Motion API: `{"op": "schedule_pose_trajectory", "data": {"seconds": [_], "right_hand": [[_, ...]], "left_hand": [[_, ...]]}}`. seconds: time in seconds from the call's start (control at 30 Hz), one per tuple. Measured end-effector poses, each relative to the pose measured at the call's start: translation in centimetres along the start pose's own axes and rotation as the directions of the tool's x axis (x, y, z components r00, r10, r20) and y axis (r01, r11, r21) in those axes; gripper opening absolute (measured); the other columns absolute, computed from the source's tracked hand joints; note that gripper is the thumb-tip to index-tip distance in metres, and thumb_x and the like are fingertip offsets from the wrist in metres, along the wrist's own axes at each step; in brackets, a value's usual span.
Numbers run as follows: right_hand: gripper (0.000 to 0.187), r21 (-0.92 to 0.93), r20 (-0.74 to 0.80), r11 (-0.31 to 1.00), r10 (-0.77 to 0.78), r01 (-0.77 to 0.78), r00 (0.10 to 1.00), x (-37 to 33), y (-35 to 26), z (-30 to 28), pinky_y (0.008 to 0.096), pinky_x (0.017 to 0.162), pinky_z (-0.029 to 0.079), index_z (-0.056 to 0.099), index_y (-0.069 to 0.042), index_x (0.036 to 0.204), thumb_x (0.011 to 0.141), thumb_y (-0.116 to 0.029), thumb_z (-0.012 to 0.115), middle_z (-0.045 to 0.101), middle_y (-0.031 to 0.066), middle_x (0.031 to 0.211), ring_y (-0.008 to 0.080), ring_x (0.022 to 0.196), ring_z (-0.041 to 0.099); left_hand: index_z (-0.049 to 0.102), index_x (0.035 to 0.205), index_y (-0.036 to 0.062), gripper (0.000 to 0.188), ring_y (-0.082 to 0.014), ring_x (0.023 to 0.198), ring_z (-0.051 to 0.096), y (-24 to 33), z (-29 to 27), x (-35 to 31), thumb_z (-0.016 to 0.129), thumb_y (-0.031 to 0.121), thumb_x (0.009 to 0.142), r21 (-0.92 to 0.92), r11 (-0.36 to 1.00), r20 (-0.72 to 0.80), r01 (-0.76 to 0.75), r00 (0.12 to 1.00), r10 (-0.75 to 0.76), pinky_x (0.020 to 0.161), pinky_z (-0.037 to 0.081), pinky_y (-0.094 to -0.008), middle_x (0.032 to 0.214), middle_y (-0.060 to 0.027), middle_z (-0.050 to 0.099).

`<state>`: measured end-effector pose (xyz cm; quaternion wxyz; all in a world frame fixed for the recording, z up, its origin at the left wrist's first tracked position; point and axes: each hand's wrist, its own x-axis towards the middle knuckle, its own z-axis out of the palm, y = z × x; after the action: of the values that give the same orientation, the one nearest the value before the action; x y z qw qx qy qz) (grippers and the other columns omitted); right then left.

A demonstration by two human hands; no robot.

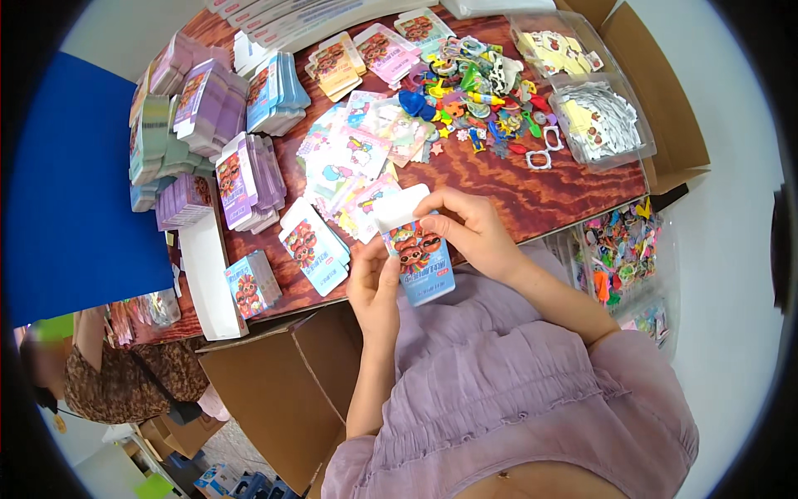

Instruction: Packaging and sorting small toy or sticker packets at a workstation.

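A small blue carton (428,281) with a cartoon picture on its front and a white top flap is held upright between my hands, just past the table's near edge. My left hand (372,287) grips its left side, with the thumb at the front. At the upper right, my right hand (474,231) pinches the carton near the flap; what lies inside the carton is hidden. Flattened blue cartons (316,249) lie left of my hands. Beyond them spread pastel printed sheets (345,162), and a pile of small colourful plastic toys (482,96) sits farther right.
Stacks of purple cartons (249,183) and blue cartons (277,96) stand on the left. A white box tray (208,266) is beside an upright blue carton group (253,284). Clear trays (598,116) hold paper pieces. Below are a cardboard box (270,374) and a toy-filled bin (628,258). Another person (125,374) is lower left.
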<state>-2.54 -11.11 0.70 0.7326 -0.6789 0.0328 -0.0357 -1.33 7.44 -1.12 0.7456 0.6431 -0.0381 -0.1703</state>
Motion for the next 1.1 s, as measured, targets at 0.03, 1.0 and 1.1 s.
{"op": "schedule_pose_trajectory", "data": {"seconds": [0.03, 1.0, 1.1], "right_hand": [[0.013, 0.052, -0.03, 0.997, 0.051, -0.05, 0.998, -0.1, 0.0, -0.1, 0.0251, 0.077, 0.05, 0.059, -0.001, 0.106, 0.095, -0.007, 0.06, 0.065, 0.004, 0.096, 0.0098, 0.088, 0.062], [0.007, 0.11, 0.084, 0.968, 0.217, -0.225, 0.973, -0.7, 0.6, -2.1, 0.0241, 0.073, 0.05, 0.061, 0.0, 0.092, 0.087, 0.0, 0.066, 0.064, 0.0035, 0.091, 0.0069, 0.085, 0.061], [0.005, 0.09, 0.066, 0.97, 0.22, -0.225, 0.973, -0.9, 0.3, -2.2, 0.0243, 0.072, 0.05, 0.062, 0.001, 0.09, 0.086, 0.001, 0.066, 0.065, 0.0031, 0.089, 0.007, 0.085, 0.061]], "left_hand": [[0.049, 0.132, -0.0041, 0.039, -0.0151, 0.102, 0.061, 0.5, 0.7, -0.2, 0.057, -0.002, 0.094, -0.008, 0.996, -0.036, -0.094, 0.995, 0.094, 0.086, 0.05, -0.0275, 0.114, -0.0105, 0.062], [0.035, 0.133, 0.0031, 0.056, -0.0194, 0.092, 0.067, 1.2, -0.1, 0.1, 0.061, -0.012, 0.086, 0.223, 0.975, 0.257, -0.019, 0.965, -0.04, 0.077, 0.054, -0.0289, 0.103, -0.015, 0.064], [0.035, 0.134, 0.0039, 0.057, -0.0194, 0.092, 0.067, 1.3, 0.1, 0.1, 0.061, -0.012, 0.086, 0.205, 0.979, 0.268, -0.017, 0.963, -0.039, 0.077, 0.054, -0.0288, 0.103, -0.0151, 0.064]]}}
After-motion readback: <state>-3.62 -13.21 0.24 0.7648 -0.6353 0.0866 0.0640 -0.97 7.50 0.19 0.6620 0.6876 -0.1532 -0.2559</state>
